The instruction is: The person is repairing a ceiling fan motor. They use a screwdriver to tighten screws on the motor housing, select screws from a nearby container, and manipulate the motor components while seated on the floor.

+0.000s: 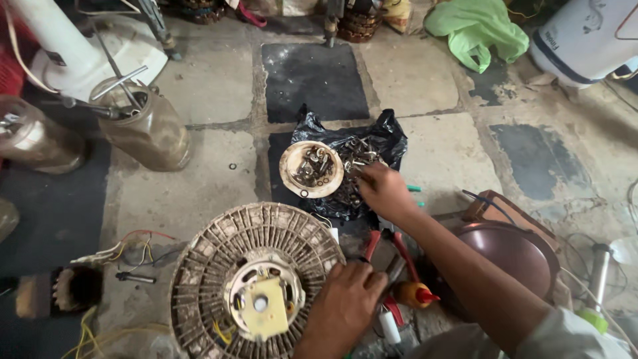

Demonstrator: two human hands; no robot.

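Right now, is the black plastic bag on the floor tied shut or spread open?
Spread open. The black plastic bag lies flat, with small metal parts exposed on it, and the right hand reaches into them.

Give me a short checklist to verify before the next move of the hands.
1. Left hand rests on the motor rim: ok.
2. Right hand is at the small parts on the black bag: ok.
3. Right hand holds a part: cannot tell, fingers hide it.
4. Dish of parts sits upright beside the right hand: ok.
5. Red pliers lie free between the arms: ok.
6. Floor by the motor is free of loose wires: not ok.
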